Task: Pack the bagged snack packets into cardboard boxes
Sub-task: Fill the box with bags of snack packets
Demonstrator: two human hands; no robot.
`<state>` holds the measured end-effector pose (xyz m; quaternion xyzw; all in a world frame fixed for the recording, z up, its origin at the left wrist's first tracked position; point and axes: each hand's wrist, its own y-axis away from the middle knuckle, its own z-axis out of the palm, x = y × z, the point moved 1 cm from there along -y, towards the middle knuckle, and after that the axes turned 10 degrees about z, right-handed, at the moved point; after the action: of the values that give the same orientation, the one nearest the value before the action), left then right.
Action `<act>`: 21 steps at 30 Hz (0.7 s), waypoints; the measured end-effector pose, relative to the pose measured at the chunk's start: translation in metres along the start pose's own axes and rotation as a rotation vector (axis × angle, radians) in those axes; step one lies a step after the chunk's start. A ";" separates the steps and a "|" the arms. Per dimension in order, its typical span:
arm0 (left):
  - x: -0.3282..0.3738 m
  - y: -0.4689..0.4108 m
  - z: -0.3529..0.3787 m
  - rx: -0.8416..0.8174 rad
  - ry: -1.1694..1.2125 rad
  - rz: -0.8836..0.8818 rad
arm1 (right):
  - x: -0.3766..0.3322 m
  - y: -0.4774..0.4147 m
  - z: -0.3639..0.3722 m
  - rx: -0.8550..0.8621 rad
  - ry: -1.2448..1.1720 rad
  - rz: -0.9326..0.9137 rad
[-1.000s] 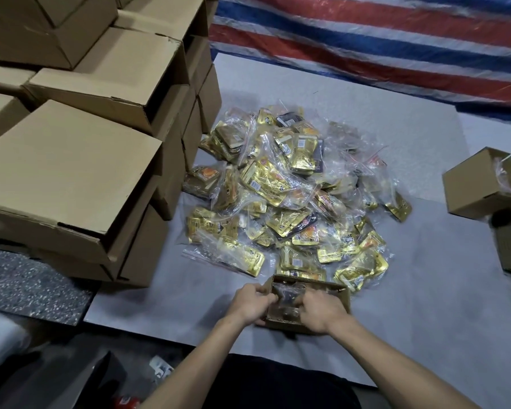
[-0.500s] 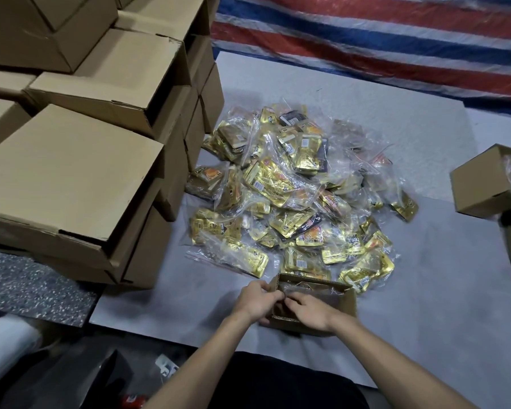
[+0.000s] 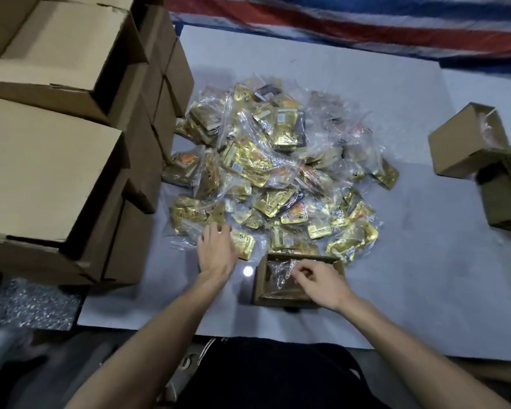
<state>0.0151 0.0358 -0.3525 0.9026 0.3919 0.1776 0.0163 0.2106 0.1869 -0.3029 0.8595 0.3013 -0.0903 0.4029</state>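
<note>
A small open cardboard box stands on the grey sheet just in front of me. A clear bag of snack packets lies inside it. My right hand is over the box, its curled fingers pinching that bag's plastic. My left hand is out to the left of the box, fingers spread flat on a clear bag with gold packets at the near-left edge of the pile. The big pile of bagged gold packets spreads out beyond the box.
Large stacked cardboard boxes rise on the left, close to the pile. Two small boxes sit at the right edge, one with a bag inside. A red, white and blue striped tarp lies beyond the grey sheet.
My left hand has left the box and moved up and left onto a bag at the pile's edge. My right hand stays at the bag in the box.
</note>
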 end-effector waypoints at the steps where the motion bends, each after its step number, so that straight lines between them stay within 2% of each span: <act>1: -0.008 -0.007 -0.001 -0.043 -0.085 0.040 | 0.002 0.003 -0.002 0.022 -0.043 -0.009; 7: -0.050 -0.025 -0.001 -0.165 -0.476 0.077 | 0.021 0.022 -0.005 0.056 -0.220 -0.055; 10: -0.052 -0.021 -0.002 -0.240 -0.544 0.121 | 0.031 0.030 -0.006 0.082 -0.236 -0.086; 13: -0.041 -0.021 -0.010 -0.297 -0.499 0.149 | 0.038 0.032 -0.007 0.080 -0.179 -0.082; 16: -0.031 -0.024 -0.023 -0.361 -0.360 0.152 | 0.042 0.032 -0.007 0.050 -0.067 -0.072; 21: -0.011 -0.026 -0.059 -0.440 -0.253 0.164 | 0.036 0.028 -0.008 0.046 -0.051 -0.104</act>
<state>-0.0295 0.0392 -0.3051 0.9210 0.2642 0.1453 0.2466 0.2558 0.1950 -0.2943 0.8492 0.3329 -0.1400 0.3852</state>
